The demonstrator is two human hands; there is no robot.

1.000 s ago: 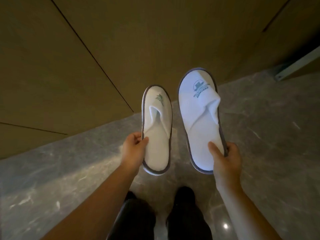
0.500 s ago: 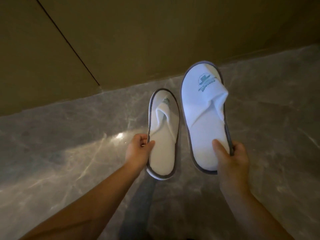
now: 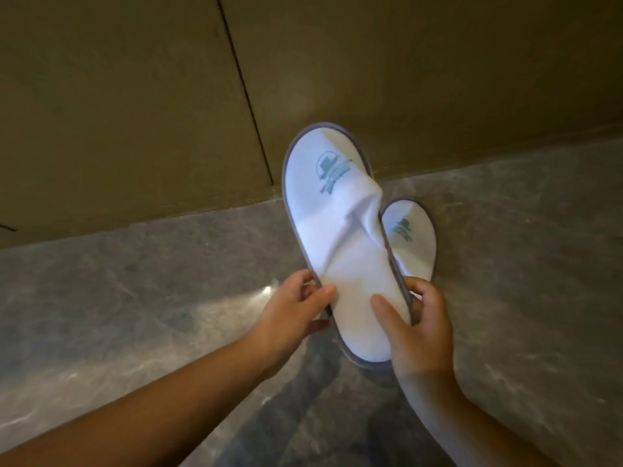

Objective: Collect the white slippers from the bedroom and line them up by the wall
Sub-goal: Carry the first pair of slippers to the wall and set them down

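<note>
A white slipper (image 3: 340,251) with a grey rim and a teal logo is held up over the floor, toe toward the wall. My left hand (image 3: 293,308) pinches its left rim near the heel. My right hand (image 3: 418,328) grips its right rim, thumb on the insole. A second white slipper (image 3: 416,244) shows just to its right and lower, toe toward the wall. That slipper's heel is hidden behind the first slipper and my right hand. I cannot tell whether it lies on the floor or is held.
A brown panelled wall (image 3: 371,79) with a dark vertical seam (image 3: 246,96) meets the glossy grey marble floor (image 3: 135,298) just beyond the slippers. Bare floor runs to the left and right along the wall.
My left hand has let go of the smaller-looking slipper and now holds the raised slipper together with my right hand. The other slipper now shows on the right, close to the wall.
</note>
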